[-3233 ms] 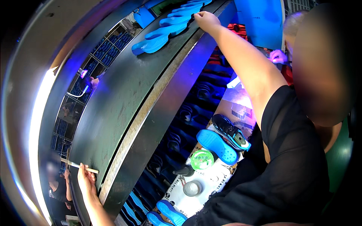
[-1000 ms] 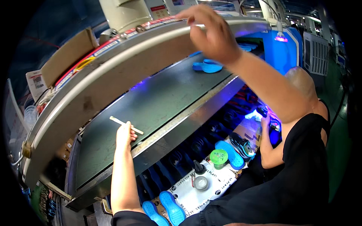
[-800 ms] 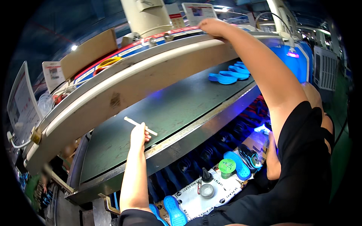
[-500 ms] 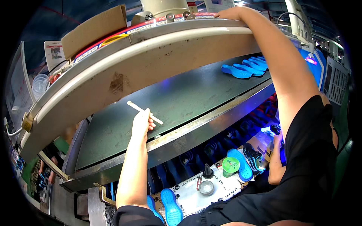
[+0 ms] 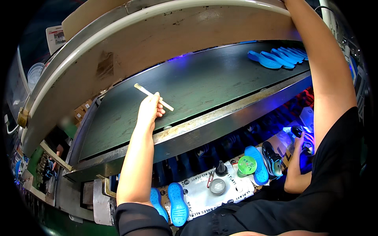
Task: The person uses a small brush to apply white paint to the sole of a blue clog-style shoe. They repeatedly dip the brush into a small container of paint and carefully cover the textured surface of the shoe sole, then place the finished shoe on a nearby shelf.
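Brush [image 5: 145, 91] stays in your left hand [image 5: 151, 108], its grip pinching the shaft, bristle end pointing away toward the belt's far left and handle end toward its near edge. What has changed is your right arm [image 5: 331, 74]: about three seconds ago that hand was beside the soles at the belt's far end; since then it has gone up to the top of the hood [image 5: 189, 31], and now it lies past the picture's upper edge, so I cannot tell whether its grip is spread or closed. For the work, I judge this leaves only your left hand over the belt [image 5: 204, 86], with the brush well apart from the soles [image 5: 271, 59], which lie in an overlapping row near the belt's far right corner. Whether the bristles touch the belt is hard to tell. Below the belt's near edge, the pot [image 5: 217, 186], bottle [image 5: 221, 170] and green cup [image 5: 247, 165] stand on the white-covered table [image 5: 199, 194], a shoe [image 5: 271, 159] and a loose sole [image 5: 258, 167] toward its right end.
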Available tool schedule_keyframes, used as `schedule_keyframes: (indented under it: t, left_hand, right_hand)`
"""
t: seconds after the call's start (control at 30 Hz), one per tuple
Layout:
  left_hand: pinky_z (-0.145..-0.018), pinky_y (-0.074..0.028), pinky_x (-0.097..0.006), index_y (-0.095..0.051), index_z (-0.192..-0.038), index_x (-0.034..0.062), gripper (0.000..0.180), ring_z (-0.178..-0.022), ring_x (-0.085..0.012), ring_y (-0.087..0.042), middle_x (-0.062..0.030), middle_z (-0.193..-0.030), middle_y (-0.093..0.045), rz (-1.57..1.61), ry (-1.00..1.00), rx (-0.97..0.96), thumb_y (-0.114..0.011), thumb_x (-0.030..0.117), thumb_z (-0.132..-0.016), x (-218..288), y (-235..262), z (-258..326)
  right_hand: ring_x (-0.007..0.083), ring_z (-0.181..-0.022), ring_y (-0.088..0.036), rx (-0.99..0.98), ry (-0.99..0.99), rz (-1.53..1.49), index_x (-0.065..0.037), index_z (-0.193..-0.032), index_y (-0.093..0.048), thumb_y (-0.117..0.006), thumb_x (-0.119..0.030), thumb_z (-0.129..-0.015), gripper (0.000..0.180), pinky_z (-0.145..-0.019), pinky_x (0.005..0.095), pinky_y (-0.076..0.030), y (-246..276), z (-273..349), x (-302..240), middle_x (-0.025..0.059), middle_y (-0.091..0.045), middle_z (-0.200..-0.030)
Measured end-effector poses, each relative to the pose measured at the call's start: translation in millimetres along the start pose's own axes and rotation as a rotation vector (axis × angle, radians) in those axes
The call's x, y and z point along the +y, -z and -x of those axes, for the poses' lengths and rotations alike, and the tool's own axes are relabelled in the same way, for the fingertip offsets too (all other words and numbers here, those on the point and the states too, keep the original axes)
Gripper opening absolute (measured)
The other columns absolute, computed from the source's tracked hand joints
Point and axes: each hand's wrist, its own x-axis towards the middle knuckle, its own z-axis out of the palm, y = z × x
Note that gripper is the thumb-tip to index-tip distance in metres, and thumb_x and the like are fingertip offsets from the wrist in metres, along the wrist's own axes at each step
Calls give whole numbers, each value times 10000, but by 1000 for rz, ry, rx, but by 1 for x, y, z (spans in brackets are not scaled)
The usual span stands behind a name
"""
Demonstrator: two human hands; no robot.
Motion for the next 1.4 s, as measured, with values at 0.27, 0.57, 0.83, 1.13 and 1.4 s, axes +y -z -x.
schedule_keyframes:
  t: [0.27,0.57,0.83,1.13,1.4]
  left_hand:
    - [-431,-396,-220,-545,-841,36,271,-473,-103,-494,-20,-624,-500,3,40,27,-494,280,-946,-1,-2,0]
    - [-428,-397,-227,-544,-855,40,271,-473,-110,-497,-24,-625,-502,-40,59,28,-498,293,-942,-3,-3,-3]
    - [-430,-396,-224,-552,-852,54,268,-477,-118,-498,-23,-618,-506,-50,64,59,-519,307,-932,-8,0,-10]
    - [-430,-398,-223,-542,-847,50,280,-479,-107,-500,-21,-629,-503,-67,57,71,-490,305,-950,0,5,0]
    - [-386,-388,-221,-560,-844,51,297,-447,-107,-506,-14,-588,-501,-98,53,159,-519,330,-937,-11,16,2]
  right_hand:
    - [150,-948,-540,12,106,253,-88,-1096,-637,-557,-171,-855,267,-851,295,-405,2,-4,2,39,-615,-998]
    - [328,-1132,-528,272,62,1020,-45,-1106,-631,-340,-310,-946,425,-968,406,-380,19,-26,31,172,-574,-1210]
    - [360,-1103,-540,502,-73,819,6,-1097,-623,-322,-334,-942,479,-954,435,-392,17,-37,49,213,-571,-1184]
    - [357,-1086,-558,433,-85,806,-40,-1075,-638,-336,-315,-934,432,-937,439,-412,12,-35,27,215,-587,-1156]
    - [425,-797,-603,1308,403,851,-14,-777,-642,-388,-279,-909,389,-754,520,-460,-4,7,5,232,-634,-831]
